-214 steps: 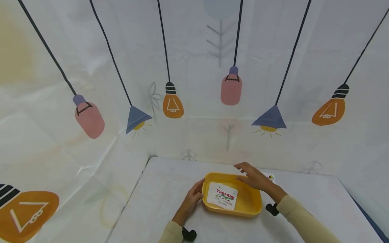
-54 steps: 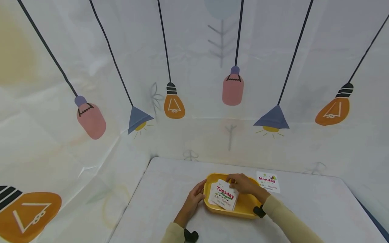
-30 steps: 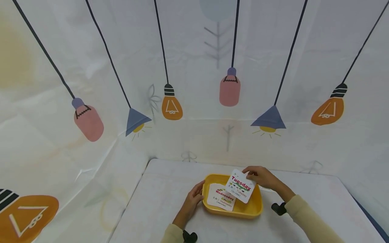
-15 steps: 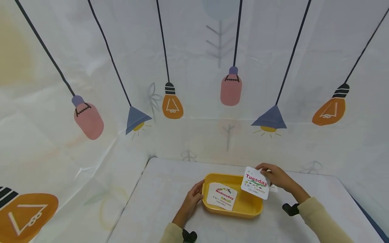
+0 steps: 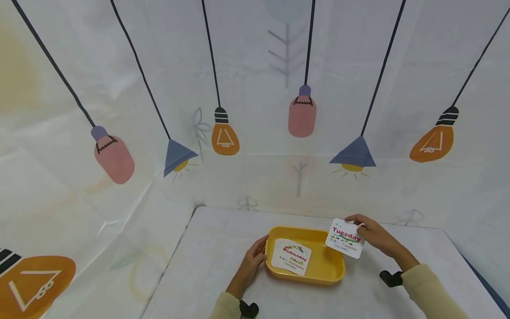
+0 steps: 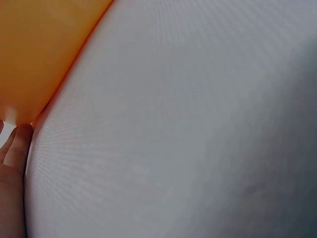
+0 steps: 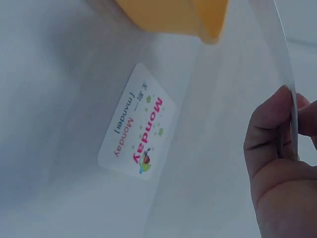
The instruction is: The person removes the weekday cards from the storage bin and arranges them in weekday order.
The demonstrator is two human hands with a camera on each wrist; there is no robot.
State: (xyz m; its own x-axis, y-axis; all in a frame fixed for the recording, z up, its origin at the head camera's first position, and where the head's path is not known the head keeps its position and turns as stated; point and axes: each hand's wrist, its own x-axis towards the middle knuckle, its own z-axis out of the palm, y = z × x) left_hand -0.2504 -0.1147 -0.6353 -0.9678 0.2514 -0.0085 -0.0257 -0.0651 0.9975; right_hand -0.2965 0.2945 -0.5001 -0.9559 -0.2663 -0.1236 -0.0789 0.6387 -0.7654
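My right hand (image 5: pixel 374 235) pinches the far right edge of a white Tuesday word card (image 5: pixel 345 238), lifted over the right end of a yellow tray (image 5: pixel 332 275). In the right wrist view the held card (image 7: pixel 282 47) is seen nearly edge-on between thumb and fingers. At the tray's left end, my left hand (image 5: pixel 252 261) holds the rim, with the thumb on the near side. A Wednesday card (image 5: pixel 291 257) lies inside, on the left of the tray. A Monday card (image 7: pixel 138 124) lies flat on the table beyond the tray; the Tuesday card hides it in the head view.
The tray stands on a white-covered table (image 5: pixel 223 230). A white cloth backdrop (image 5: pixel 255 177) printed with hanging lamps rises behind and to the left. The table's right edge (image 5: pixel 484 283) slopes down toward the near corner.
The right hand has drawn the Tuesday card off the Wednesday card, up and rightward past the tray's right rim. Earlier it lay in the tray. The left hand has stayed put.
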